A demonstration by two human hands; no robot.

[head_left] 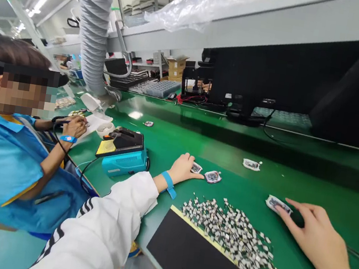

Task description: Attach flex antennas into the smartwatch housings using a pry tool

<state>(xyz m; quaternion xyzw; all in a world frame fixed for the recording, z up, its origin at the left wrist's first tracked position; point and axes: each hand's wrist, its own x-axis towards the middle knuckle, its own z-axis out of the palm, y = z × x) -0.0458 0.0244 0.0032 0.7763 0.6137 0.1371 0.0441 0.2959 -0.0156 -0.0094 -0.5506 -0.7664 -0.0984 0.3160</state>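
My left hand [181, 170] reaches over the green bench, with fingers and thumb around a small white-cased circuit board [196, 168]. Just right of it lies a second white-cased circuit board [212, 177], close to my thumb tip. On the right side, my right hand [322, 232] pinches another white-cased board [278, 205] between thumb and index finger, low over or on the bench. Part of that board is hidden by the thumb. Between my hands spreads a pile of small white and metallic pieces [234, 237], too small to name.
A black mat [196, 258] with a yellow edge lies at the front. Further back rest a white-cased board [251, 164] and a smaller one [148, 123]. A blue soldering station [124, 162] stands left, beside a co-worker [2, 148]. Dark monitors [275, 81] line the back.
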